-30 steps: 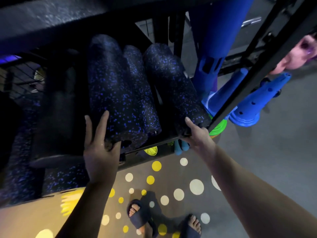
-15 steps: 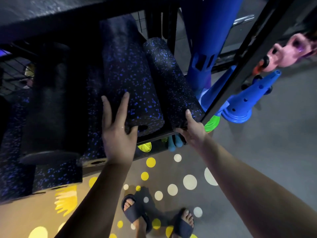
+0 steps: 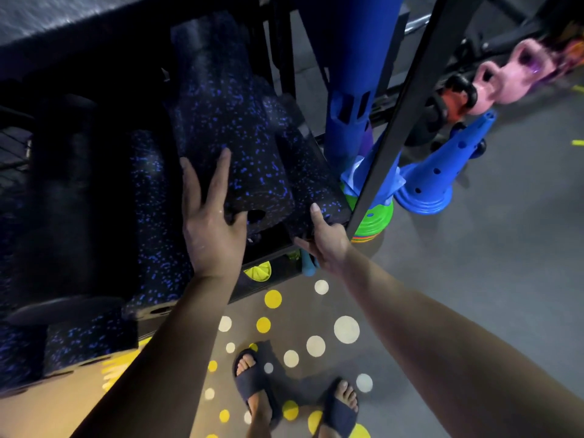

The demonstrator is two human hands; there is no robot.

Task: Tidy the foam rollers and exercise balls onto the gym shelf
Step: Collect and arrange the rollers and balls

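While left hand (image 3: 211, 235) shifts roller (image 3: 227, 137), seemingly rightward

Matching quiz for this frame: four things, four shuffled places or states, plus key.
1 left hand
2 right hand
3 blue cone
4 pink kettlebell

A on the floor, right of the rack post
B grips the end of the rightmost roller
C fingers straight on the centre roller
D far right, beside the orange kettlebell

Pairs: 1-C, 2-B, 3-A, 4-D

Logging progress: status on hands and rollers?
Left hand flat on middle roller. Right hand grips right roller end. Nothing in the way.
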